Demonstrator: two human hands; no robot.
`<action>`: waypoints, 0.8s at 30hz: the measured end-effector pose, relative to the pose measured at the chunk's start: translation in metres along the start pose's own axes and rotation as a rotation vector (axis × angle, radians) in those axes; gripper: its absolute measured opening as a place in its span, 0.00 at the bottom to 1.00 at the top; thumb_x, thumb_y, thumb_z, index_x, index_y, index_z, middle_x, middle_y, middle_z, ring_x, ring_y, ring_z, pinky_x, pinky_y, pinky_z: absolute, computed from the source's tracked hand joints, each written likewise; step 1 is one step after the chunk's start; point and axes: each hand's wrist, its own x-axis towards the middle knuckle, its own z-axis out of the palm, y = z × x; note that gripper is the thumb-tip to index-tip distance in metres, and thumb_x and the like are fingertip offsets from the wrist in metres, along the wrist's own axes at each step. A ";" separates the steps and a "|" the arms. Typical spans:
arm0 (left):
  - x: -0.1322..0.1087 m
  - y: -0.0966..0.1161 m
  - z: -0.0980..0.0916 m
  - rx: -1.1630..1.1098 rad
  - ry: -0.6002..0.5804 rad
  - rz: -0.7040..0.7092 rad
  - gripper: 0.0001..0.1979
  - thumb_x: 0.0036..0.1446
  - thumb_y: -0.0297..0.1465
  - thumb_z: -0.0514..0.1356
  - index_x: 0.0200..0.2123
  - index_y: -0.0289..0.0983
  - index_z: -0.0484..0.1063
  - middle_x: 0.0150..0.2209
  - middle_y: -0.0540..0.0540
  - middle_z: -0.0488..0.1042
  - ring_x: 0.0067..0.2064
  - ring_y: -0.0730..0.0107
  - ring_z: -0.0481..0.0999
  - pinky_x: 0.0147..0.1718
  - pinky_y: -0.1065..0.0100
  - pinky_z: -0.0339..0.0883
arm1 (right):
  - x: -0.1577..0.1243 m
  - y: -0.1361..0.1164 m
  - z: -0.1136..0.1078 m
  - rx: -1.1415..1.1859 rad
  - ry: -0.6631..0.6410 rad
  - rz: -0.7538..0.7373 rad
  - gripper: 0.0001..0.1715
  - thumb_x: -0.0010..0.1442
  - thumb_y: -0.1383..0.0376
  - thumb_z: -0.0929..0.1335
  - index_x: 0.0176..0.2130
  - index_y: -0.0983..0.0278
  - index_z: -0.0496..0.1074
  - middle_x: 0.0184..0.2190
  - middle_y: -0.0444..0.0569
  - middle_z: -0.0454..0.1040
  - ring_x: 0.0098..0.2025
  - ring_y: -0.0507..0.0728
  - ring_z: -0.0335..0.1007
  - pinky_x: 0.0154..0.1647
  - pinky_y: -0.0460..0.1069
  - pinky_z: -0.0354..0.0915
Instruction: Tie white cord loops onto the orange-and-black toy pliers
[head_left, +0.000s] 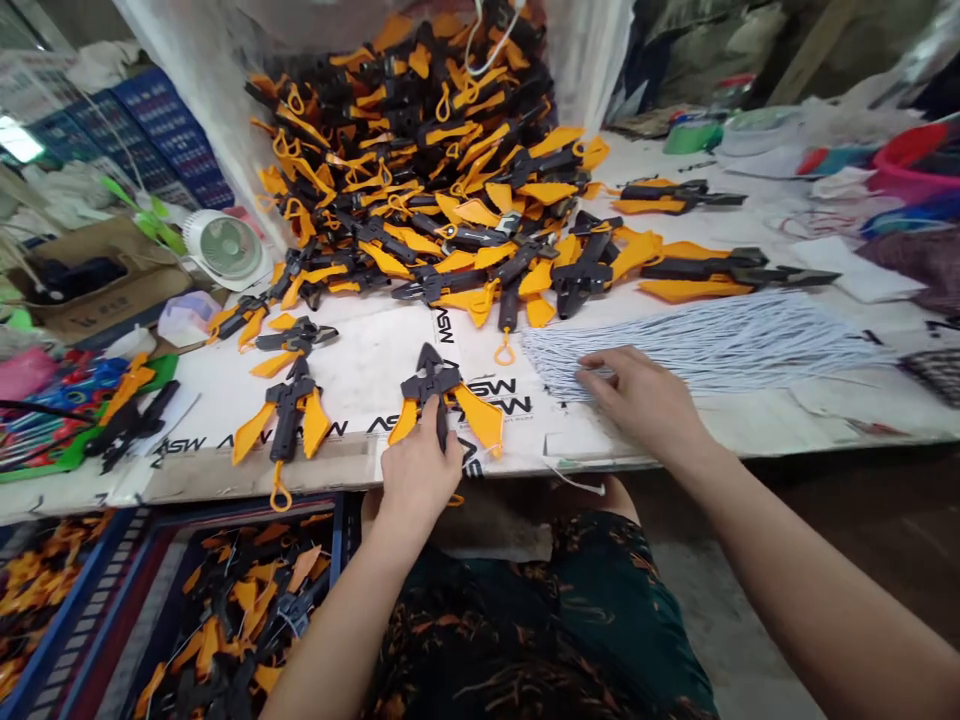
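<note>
My left hand [420, 465] is closed round the lower body of a winged toy [430, 378], black with orange wings, lying at the table's front edge. Its pointed black nose faces away from me, and my fingers hide part of its body. My right hand [637, 395] rests at the left end of a spread bundle of thin white strings [750, 340], thumb and forefinger pinched at the strings. How many strings they hold cannot be made out. Left of my left hand lies a similar toy [285, 420], its orange loop hanging over the edge.
A large heap of the same toys [420, 180] spills from a clear plastic bag at the back. Below the table, a blue crate [135, 600] holds more of them. A small white fan [225, 248] stands at the left, and a pink basin [911, 160] at the far right.
</note>
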 end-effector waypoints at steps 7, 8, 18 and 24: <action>-0.098 -0.111 -0.014 -0.263 0.309 -0.204 0.26 0.61 0.38 0.55 0.62 0.40 0.60 0.41 0.43 0.80 0.38 0.59 0.81 0.38 0.63 0.73 | -0.001 0.007 0.013 0.091 0.002 -0.031 0.10 0.62 0.59 0.66 0.38 0.60 0.74 0.40 0.51 0.76 0.41 0.61 0.71 0.40 0.51 0.61; -0.118 -0.132 -0.017 -0.220 0.390 -0.315 0.27 0.61 0.39 0.55 0.62 0.40 0.59 0.44 0.41 0.79 0.42 0.57 0.81 0.40 0.61 0.73 | -0.001 0.007 0.012 0.118 0.020 -0.025 0.09 0.62 0.59 0.66 0.38 0.60 0.75 0.39 0.52 0.76 0.41 0.60 0.71 0.40 0.51 0.61; -0.257 -0.291 -0.013 0.113 0.101 -1.152 0.27 0.54 0.50 0.53 0.53 0.42 0.67 0.28 0.42 0.74 0.31 0.38 0.80 0.29 0.45 0.71 | -0.005 -0.009 0.004 0.130 0.138 0.187 0.10 0.57 0.61 0.66 0.38 0.62 0.72 0.29 0.50 0.74 0.29 0.58 0.70 0.37 0.52 0.62; -0.167 -0.254 -0.027 0.026 0.398 -0.594 0.25 0.61 0.46 0.49 0.49 0.34 0.70 0.50 0.31 0.73 0.58 0.44 0.70 0.55 0.48 0.65 | -0.008 -0.027 0.000 0.030 0.082 0.120 0.12 0.56 0.59 0.66 0.39 0.61 0.72 0.27 0.50 0.76 0.29 0.60 0.73 0.31 0.51 0.61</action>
